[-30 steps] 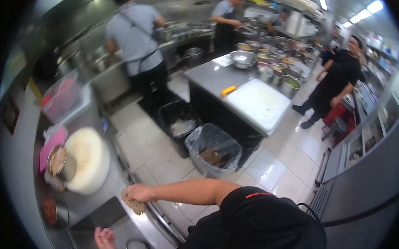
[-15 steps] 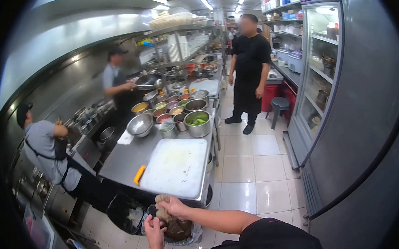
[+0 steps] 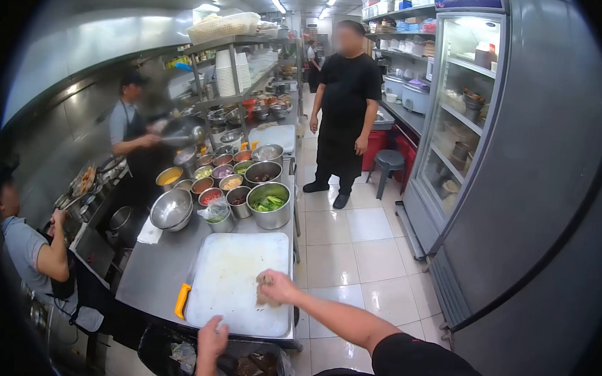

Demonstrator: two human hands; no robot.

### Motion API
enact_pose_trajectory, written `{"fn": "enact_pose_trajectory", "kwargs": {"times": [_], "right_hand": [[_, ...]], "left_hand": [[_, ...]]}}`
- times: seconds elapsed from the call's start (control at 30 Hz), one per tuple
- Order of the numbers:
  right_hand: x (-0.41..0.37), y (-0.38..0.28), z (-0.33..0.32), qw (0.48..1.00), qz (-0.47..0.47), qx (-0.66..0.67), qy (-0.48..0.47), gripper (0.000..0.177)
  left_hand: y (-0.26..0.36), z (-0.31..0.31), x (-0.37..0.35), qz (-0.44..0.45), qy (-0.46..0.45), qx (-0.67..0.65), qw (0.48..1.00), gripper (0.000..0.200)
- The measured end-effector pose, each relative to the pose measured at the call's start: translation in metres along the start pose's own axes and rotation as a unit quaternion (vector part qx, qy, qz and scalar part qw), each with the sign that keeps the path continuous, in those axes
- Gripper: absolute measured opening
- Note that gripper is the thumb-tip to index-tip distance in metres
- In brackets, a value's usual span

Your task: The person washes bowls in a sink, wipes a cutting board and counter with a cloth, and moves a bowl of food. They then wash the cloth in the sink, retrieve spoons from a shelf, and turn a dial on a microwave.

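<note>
My right hand [image 3: 278,286] is closed on a bunched tan cloth [image 3: 267,295], which touches the right side of a large white cutting board [image 3: 232,306]. My left hand [image 3: 212,337] is at the board's near edge, holding nothing I can see, with fingers loosely apart. A yellow handle [image 3: 183,300] sticks out beside the board's left edge; the rest of that tool is mostly hidden. Below my hands, a lined bin [image 3: 283,369] holds a dark brown mass [image 3: 256,369], with a black bin [image 3: 156,353] to its left.
Steel pots of cut vegetables, one with green pieces [image 3: 270,203], stand behind the board beside a steel bowl [image 3: 172,209]. Two co-workers [image 3: 132,127] are at the stoves on the left. A person in black [image 3: 346,109] stands in the aisle; a glass-door fridge [image 3: 462,108] is on the right.
My right hand has lifted the cloth from above the bin onto the board. My left hand has moved from the bin to the board's near edge. The view has shifted.
</note>
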State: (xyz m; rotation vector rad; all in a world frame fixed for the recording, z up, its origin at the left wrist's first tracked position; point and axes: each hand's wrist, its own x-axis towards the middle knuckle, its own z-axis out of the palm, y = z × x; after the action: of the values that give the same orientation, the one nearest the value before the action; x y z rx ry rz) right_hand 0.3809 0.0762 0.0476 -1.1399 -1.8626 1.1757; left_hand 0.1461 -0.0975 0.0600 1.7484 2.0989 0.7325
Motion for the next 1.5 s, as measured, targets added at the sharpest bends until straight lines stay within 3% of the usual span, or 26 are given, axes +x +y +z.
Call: {"fn": "enact_pose_trajectory", "kwargs": {"times": [0.03,0.1,0.2,0.3,0.33,0.53,0.63,0.73,0.97,1.13,1.23,1.37,1.4,1.43,1.5], "right_hand": [[0.011,0.002,-0.006,0.999,0.01,-0.037,0.02,0.028],[0.031,-0.004,-0.016,0.995,0.047,-0.065,0.057,0.027],[0.064,0.007,-0.025,0.981,-0.021,-0.179,0.064,0.026],[0.075,-0.017,-0.027,0.967,-0.001,-0.247,0.061,0.025],[0.083,-0.016,-0.027,0.957,-0.022,-0.284,0.053,0.027],[0.153,-0.022,-0.039,0.905,-0.048,-0.421,0.044,0.055],[0.149,-0.04,-0.034,0.883,-0.068,-0.461,0.053,0.053],[0.156,0.006,-0.019,0.883,-0.017,-0.466,-0.054,0.054],[0.167,0.048,-0.012,0.903,-0.077,-0.423,-0.017,0.047],[0.158,0.062,-0.003,0.918,-0.129,-0.376,0.011,0.036],[0.127,0.051,0.006,0.921,-0.114,-0.374,-0.004,0.028],[0.051,0.046,0.044,0.917,-0.202,-0.343,-0.021,0.021],[0.034,0.06,0.066,0.911,-0.234,-0.334,-0.053,0.024],[0.012,0.055,0.086,0.916,-0.202,-0.335,-0.086,0.035],[-0.032,0.008,0.102,0.92,-0.255,-0.286,-0.081,0.035]], "left_hand": [[0.003,-0.024,-0.001,-0.086,-0.054,0.057,0.993,0.049],[-0.06,-0.016,0.004,-0.069,-0.04,0.145,0.986,0.054],[-0.086,-0.019,0.011,0.042,-0.033,0.235,0.97,0.059],[-0.086,-0.023,0.027,0.028,-0.102,0.217,0.97,0.061],[-0.088,-0.018,0.027,0.069,-0.037,0.231,0.97,0.056],[-0.085,-0.026,0.037,0.041,-0.081,0.202,0.975,0.047],[-0.082,-0.024,0.039,0.02,-0.081,0.21,0.974,0.048],[-0.075,-0.029,0.042,0.016,-0.103,0.221,0.97,0.053],[-0.071,-0.032,0.047,-0.017,-0.145,0.235,0.961,0.063],[-0.075,-0.03,0.048,-0.008,-0.145,0.247,0.958,0.059],[-0.076,-0.032,0.048,0.018,-0.126,0.24,0.962,0.056],[-0.078,-0.033,0.048,0.036,-0.115,0.23,0.966,0.055],[-0.08,-0.032,0.049,0.034,-0.116,0.234,0.965,0.056],[-0.081,-0.031,0.05,0.032,-0.118,0.238,0.963,0.056],[-0.083,-0.028,0.049,0.039,-0.114,0.247,0.962,0.056]]}}
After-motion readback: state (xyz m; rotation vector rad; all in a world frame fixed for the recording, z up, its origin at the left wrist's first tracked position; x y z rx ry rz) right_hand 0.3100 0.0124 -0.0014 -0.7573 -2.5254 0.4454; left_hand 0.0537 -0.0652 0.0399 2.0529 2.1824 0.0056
